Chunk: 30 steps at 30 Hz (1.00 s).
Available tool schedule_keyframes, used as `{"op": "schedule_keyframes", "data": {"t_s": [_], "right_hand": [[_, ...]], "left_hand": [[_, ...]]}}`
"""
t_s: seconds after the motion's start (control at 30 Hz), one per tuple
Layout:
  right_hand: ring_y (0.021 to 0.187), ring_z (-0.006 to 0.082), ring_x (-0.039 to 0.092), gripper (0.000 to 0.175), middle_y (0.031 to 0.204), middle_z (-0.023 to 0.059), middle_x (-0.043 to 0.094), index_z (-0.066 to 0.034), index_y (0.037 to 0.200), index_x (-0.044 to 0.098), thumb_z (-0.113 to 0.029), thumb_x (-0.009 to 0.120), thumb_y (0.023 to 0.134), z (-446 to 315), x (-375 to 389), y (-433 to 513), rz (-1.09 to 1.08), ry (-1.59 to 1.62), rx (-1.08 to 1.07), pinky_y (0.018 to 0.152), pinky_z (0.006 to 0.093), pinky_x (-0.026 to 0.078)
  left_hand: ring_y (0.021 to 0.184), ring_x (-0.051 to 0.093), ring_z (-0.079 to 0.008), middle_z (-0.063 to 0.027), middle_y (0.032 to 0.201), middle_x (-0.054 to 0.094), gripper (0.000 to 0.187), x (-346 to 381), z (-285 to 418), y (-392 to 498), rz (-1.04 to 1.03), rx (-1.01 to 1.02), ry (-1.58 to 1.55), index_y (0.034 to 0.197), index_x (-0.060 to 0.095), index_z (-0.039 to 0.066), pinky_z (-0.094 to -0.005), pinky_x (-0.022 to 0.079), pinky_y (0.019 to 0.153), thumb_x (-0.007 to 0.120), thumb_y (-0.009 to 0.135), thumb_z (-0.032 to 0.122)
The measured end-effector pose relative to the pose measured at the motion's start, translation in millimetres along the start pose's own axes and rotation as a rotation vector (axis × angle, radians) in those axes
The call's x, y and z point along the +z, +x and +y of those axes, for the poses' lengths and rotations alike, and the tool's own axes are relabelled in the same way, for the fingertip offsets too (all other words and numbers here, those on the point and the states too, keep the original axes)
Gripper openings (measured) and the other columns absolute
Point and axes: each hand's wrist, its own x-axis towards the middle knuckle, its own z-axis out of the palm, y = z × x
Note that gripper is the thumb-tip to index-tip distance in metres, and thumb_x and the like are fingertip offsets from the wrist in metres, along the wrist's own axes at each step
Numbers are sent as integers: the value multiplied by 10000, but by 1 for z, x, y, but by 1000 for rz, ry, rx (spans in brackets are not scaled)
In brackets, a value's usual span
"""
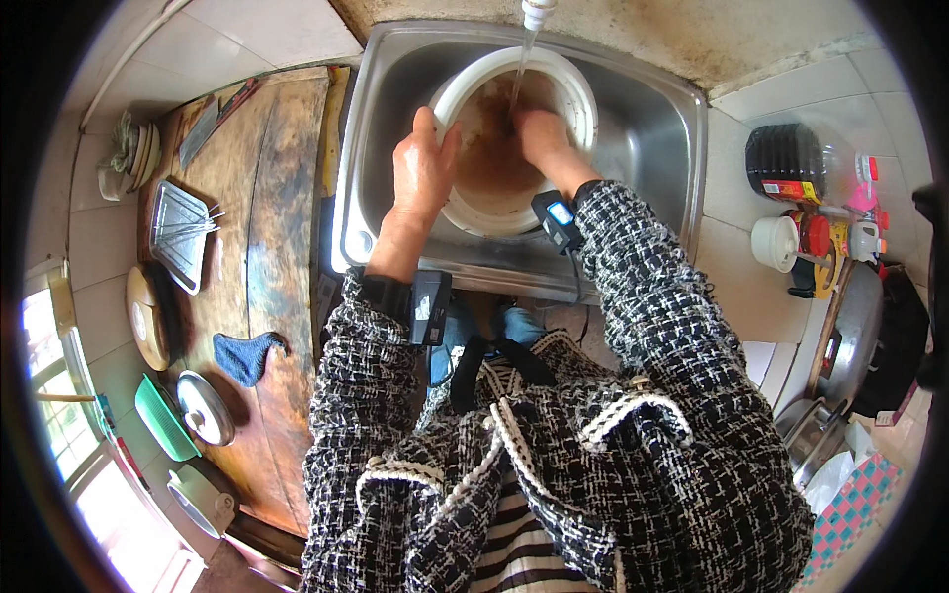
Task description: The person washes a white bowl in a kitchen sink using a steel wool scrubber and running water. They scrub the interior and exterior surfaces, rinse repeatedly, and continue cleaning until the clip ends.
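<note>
A round white basin [588, 100] stands tilted inside a stainless steel sink [656, 174]. My left hand [424, 167] holds its left rim, thumb towards the inside. Brown, cloudy water [493, 167] lies in the basin, with darker sediment near the middle. Into it reaches my right hand [545, 141], blurred, its fingers partly hidden; whether they hold anything is not visible. From a white tap [538, 13] a thin stream of water [523, 67] falls into the basin beside my right hand.
Left of the sink is a wooden worktop [282, 222] with a cleaver [200, 133], a metal tray [178, 256] holding thin sticks, a blue cloth [245, 357] and a pot lid [205, 408]. To the right stand a large dark-liquid bottle [786, 163], a white tub [774, 243] and a wok [856, 341].
</note>
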Motion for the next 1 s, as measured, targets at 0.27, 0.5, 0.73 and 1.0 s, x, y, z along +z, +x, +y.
{"op": "schedule_keyframes", "data": {"t_s": [0.27, 0.5, 0.73, 1.0], "right_hand": [[1023, 321, 602, 411, 1029, 192, 650, -32, 1104, 633, -99, 682, 701, -8, 19, -24, 65, 728, 83, 876, 380, 478], [970, 339, 612, 356, 1025, 197, 649, -10, 1081, 620, -68, 671, 733, 1, 7, 28, 640, 952, 462, 856, 376, 475], [1098, 274, 554, 296, 1197, 144, 583, -47, 1107, 603, -183, 380, 967, -49, -34, -8, 39, 2067, 90, 930, 370, 450], [1095, 305, 573, 296, 1164, 135, 615, -124, 1129, 625, -234, 458, 910, -5, 30, -31, -362, 378, -169, 930, 393, 441]], "left_hand": [[711, 595, -456, -266, 733, 608, 221, 3, 10, 9, -20, -5, 3, 905, 446, 6, -473, 485, 581, 615, 859, 140], [709, 610, -442, -268, 735, 612, 225, 16, 32, 14, -60, -32, -15, 916, 457, -2, -457, 497, 576, 622, 858, 139], [734, 603, -451, -257, 741, 614, 236, 22, 46, 20, -32, 26, 31, 911, 463, 12, -453, 495, 599, 621, 871, 183], [722, 627, -417, -260, 770, 611, 218, 28, 18, 3, -47, -68, -1, 918, 478, 5, -435, 481, 578, 601, 886, 182]]}}
